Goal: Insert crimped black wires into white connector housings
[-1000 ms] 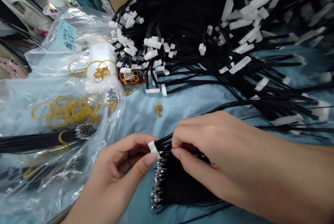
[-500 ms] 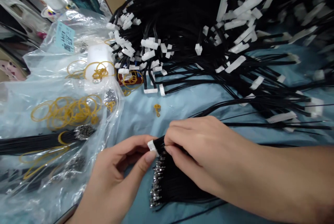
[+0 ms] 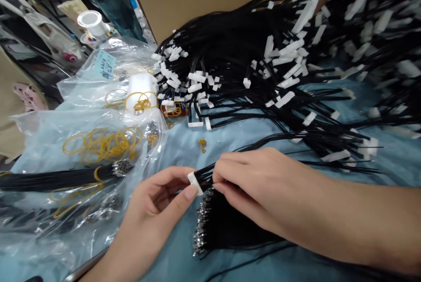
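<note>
The left hand grips a white connector housing between thumb and index finger, with the housing tilted and its wired side facing the right hand. The right hand is closed in a pinch just beside the housing, its thumb and index finger on a black wire; the exact contact point is partly hidden by the fingers. Several black leads run from the housing to behind the right hand. Directly below the pinch, a flat bundle of loose black wires lies on the blue-covered tabletop, its bright metal crimp terminals aligned in a ragged row towards the left hand. Left of the hands, clear plastic bags carry a heap of yellow rubber bands and a banded wire bundle with its terminals pointing right. A white block sits near the upper bags, beside a blue handwritten label. A small rubber-band tangle lies above the hands, on the tabletop. Beyond it, a large pile of black wire harnesses with white connectors extends to the right, in front of a cardboard box printed "COHOPE TECH". A white spool and a dark teal tumbler stand at upper left.
</note>
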`<state>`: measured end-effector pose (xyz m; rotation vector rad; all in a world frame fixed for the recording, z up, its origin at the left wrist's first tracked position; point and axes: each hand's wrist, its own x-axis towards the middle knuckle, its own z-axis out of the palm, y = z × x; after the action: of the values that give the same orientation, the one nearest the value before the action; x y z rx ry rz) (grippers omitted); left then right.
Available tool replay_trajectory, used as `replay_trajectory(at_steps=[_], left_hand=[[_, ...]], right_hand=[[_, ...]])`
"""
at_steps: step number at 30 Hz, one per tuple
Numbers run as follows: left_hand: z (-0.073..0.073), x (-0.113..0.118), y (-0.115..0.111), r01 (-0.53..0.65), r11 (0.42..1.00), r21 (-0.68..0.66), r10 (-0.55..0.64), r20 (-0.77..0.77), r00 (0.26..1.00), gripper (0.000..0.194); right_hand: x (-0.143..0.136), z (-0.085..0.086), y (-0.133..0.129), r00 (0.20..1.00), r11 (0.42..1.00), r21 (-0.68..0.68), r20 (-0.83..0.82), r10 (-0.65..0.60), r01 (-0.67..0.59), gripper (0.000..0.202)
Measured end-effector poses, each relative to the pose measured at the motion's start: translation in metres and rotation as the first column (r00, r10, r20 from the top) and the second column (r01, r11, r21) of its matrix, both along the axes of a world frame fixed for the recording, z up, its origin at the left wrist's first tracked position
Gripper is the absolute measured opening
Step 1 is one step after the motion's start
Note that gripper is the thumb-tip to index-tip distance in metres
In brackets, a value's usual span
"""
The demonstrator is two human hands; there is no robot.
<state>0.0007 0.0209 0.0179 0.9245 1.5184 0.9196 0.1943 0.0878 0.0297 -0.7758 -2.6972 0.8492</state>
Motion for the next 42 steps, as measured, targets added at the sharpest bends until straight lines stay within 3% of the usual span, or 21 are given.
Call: replay_trajectory(at_steps=[4, 7, 11, 14, 16, 18, 20, 22, 24, 26, 27, 28, 29, 31, 33, 34, 38, 42], left_hand=[[0.004, -0.005, -0.005, -0.01, 1.0, 0.005, 0.01, 0.045, 0.999, 0.012], [0.009, -0.009, -0.006, -0.02, 0.999, 0.045, 0.017, 0.063, 0.998, 0.013], [0.017, -0.013, -0.007, 0.003, 0.994, 0.108, -0.019, 0.142, 0.99, 0.012], [0.022, -0.019, -0.009, 0.048, 0.981, 0.189, -0.079, 0.159, 0.984, 0.011], [0.023, -0.024, -0.009, 0.033, 0.965, 0.259, -0.069, 0.13, 0.989, 0.011], [0.024, -0.027, -0.007, 0.024, 0.933, 0.359, -0.055, 0.076, 0.996, 0.012], [0.023, -0.026, -0.005, 0.091, 0.878, 0.471, -0.087, -0.03, 0.996, 0.011], [0.022, -0.023, -0.002, 0.189, 0.826, 0.531, -0.129, -0.148, 0.981, 0.013], [0.019, -0.018, 0.0, 0.245, 0.818, 0.521, -0.134, -0.242, 0.961, 0.015], [0.014, -0.013, 0.001, 0.25, 0.841, 0.48, -0.094, -0.326, 0.941, 0.019], [0.012, -0.012, 0.001, 0.253, 0.855, 0.452, -0.079, -0.368, 0.926, 0.021], [0.011, -0.01, 0.001, 0.258, 0.872, 0.416, -0.078, -0.402, 0.912, 0.023], [0.01, -0.008, 0.002, 0.268, 0.888, 0.373, -0.094, -0.425, 0.9, 0.025], [0.01, -0.004, 0.002, 0.297, 0.914, 0.277, -0.156, -0.435, 0.887, 0.026], [0.012, -0.001, 0.001, 0.304, 0.932, 0.197, -0.206, -0.401, 0.893, 0.024], [0.013, 0.001, 0.001, 0.298, 0.939, 0.17, -0.218, -0.376, 0.901, 0.022], [0.014, 0.003, 0.001, 0.225, 0.968, 0.114, -0.184, -0.294, 0.938, 0.028], [0.01, -0.001, 0.004, 0.179, 0.982, 0.066, -0.16, -0.225, 0.961, 0.034]], right_hand=[[0.009, 0.019, 0.007, 0.999, 0.991, 0.124, 0.025, 0.044, -0.047, 0.014], [0.017, 0.032, 0.011, 1.0, 0.959, 0.283, -0.017, -0.016, 0.02, 0.007], [0.033, 0.022, 0.021, 0.997, 0.872, 0.485, 0.011, -0.083, 0.067, 0.032], [0.054, 0.013, 0.035, 0.988, 0.935, 0.345, 0.096, -0.12, 0.08, 0.012], [0.072, 0.016, 0.044, 0.982, 0.953, 0.28, 0.116, -0.151, 0.113, 0.012], [0.09, 0.023, 0.048, 0.978, 0.952, 0.264, 0.093, -0.185, 0.155, 0.014], [0.104, 0.03, 0.046, 0.973, 0.932, 0.296, 0.035, -0.229, 0.209, 0.014], [0.112, 0.035, 0.042, 0.957, 0.862, 0.426, -0.037, -0.288, 0.276, 0.014], [0.117, 0.035, 0.038, 0.939, 0.7, 0.653, -0.049, -0.342, 0.289, 0.02], [0.12, 0.033, 0.036, 0.939, 0.499, 0.85, 0.019, -0.343, 0.166, 0.028], [0.12, 0.031, 0.036, 0.941, 0.435, 0.896, 0.074, -0.331, 0.083, 0.033], [0.119, 0.028, 0.034, 0.946, 0.427, 0.904, 0.121, -0.301, 0.02, 0.041], [0.116, 0.026, 0.031, 0.956, 0.469, 0.883, 0.153, -0.251, -0.018, 0.05], [0.105, 0.02, 0.02, 0.981, 0.652, 0.757, 0.148, -0.123, -0.033, 0.062], [0.086, 0.014, 0.001, 0.997, 0.849, 0.527, 0.081, -0.003, -0.04, 0.049], [0.074, 0.011, -0.01, 0.999, 0.9, 0.434, 0.041, 0.02, -0.036, 0.035], [0.028, -0.006, -0.038, 0.999, 0.933, 0.358, 0.04, 0.022, -0.035, 0.013], [0.007, -0.019, -0.037, 0.997, 0.929, 0.366, 0.067, 0.031, -0.053, 0.006]])
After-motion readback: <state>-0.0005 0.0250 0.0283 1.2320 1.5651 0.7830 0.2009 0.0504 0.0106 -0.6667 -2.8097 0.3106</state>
